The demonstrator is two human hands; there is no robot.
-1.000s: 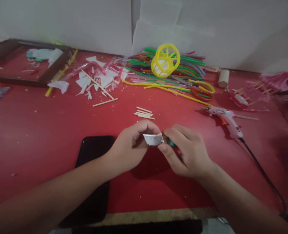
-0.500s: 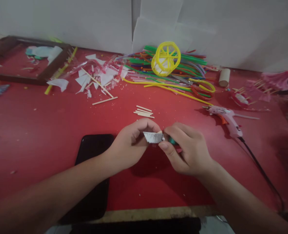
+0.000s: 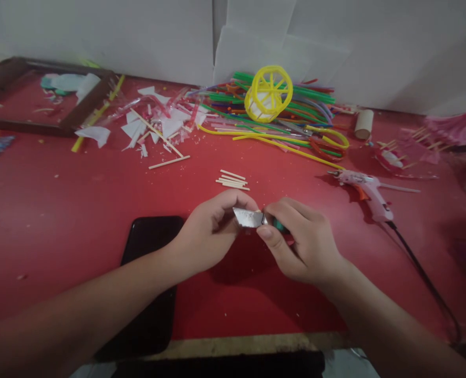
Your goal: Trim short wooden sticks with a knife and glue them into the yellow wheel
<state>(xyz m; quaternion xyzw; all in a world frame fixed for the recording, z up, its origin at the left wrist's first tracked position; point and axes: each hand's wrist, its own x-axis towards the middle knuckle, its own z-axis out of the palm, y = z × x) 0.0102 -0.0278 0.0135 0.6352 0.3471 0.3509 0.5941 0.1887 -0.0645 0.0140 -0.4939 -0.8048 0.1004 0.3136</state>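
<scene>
My right hand [image 3: 301, 239] is closed around the green handle of a utility knife [image 3: 248, 217], its wide metal blade pointing left. My left hand [image 3: 213, 231] is curled behind the blade, thumb and fingers pinched together. Between the two hands a small pale end of a wooden stick [image 3: 258, 211] shows at the left fingertips; the blade and fingers hide the rest. Just beyond the hands, several short wooden sticks [image 3: 233, 180] lie in a small group on the red table [image 3: 201, 315].
A black phone-like slab [image 3: 154, 236] lies under my left forearm. To the right is a pink glue gun [image 3: 369, 194] with its cord. Behind are a yellow wheel-shaped craft piece [image 3: 272, 92], coloured pipe cleaners [image 3: 315, 94], scissors [image 3: 331, 139], paper scraps [image 3: 134, 128] and a brown frame [image 3: 69, 126].
The knife blade has tilted slightly and now catches more light, its tip a little higher. Both hands stay in nearly the same place.
</scene>
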